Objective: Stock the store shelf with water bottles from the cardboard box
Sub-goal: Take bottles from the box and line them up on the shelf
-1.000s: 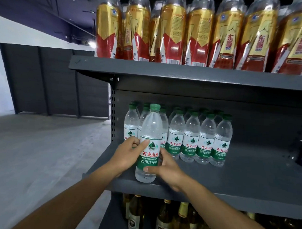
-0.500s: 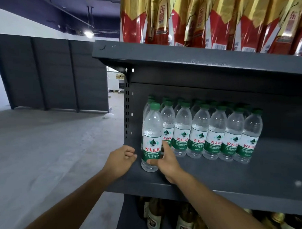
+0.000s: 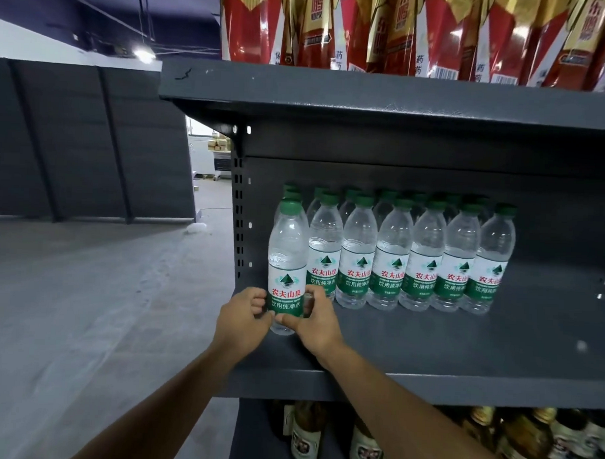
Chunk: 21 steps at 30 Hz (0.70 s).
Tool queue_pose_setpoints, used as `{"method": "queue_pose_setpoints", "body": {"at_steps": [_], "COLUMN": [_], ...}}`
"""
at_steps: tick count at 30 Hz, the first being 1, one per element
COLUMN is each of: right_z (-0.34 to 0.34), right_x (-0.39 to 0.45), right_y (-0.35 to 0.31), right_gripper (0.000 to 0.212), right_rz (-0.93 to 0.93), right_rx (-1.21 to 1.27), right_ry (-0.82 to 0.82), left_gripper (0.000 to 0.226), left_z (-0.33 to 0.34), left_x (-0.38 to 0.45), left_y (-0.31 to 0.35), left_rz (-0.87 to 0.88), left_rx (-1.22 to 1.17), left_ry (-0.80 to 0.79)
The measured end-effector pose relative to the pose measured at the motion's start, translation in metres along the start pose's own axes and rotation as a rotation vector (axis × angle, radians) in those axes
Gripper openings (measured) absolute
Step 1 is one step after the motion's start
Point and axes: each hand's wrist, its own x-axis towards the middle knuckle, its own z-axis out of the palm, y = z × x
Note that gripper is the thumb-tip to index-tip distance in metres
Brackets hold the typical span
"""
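Observation:
A clear water bottle (image 3: 287,259) with a green cap and green-white label stands upright at the left front of the grey shelf (image 3: 427,350). My left hand (image 3: 240,321) grips its lower left side with curled fingers. My right hand (image 3: 313,320) holds its lower right side, thumb across the front near the base. Behind and to the right, a row of water bottles (image 3: 409,264) of the same kind stands several deep. The cardboard box is out of view.
The upper shelf (image 3: 384,98) carries red-and-gold drink bottles (image 3: 404,30). Brown glass bottles (image 3: 362,441) fill the level below. The shelf's perforated upright (image 3: 239,220) stands just left of the held bottle. An open grey floor (image 3: 96,297) lies to the left.
Both hands slid the bottle back on the shelf toward the row. My left hand, which had come off the bottle half a second ago, grips it again.

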Motion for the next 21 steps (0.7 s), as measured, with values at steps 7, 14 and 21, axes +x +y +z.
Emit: {"method": "queue_pose_setpoints", "body": {"at_steps": [7,14,21], "right_z": [0.000,0.002,0.002], "right_x": [0.002,0.006,0.007], "right_y": [0.003,0.004,0.007], "right_gripper": [0.050,0.052,0.055], "right_rz": [0.059,0.114,0.112], "right_rx": [-0.078,-0.076,-0.068], "right_ry": [0.025,0.071,0.061], "left_gripper": [0.047,0.055,0.057], "left_z": [-0.007,0.000,0.002], "left_x": [0.019,0.035,0.037], "left_y": [0.032,0.039,0.038], "left_rz": [0.100,0.005,-0.015], "left_rx": [-0.234,-0.209,-0.257], "left_ry": [0.022,-0.013,0.007]}}
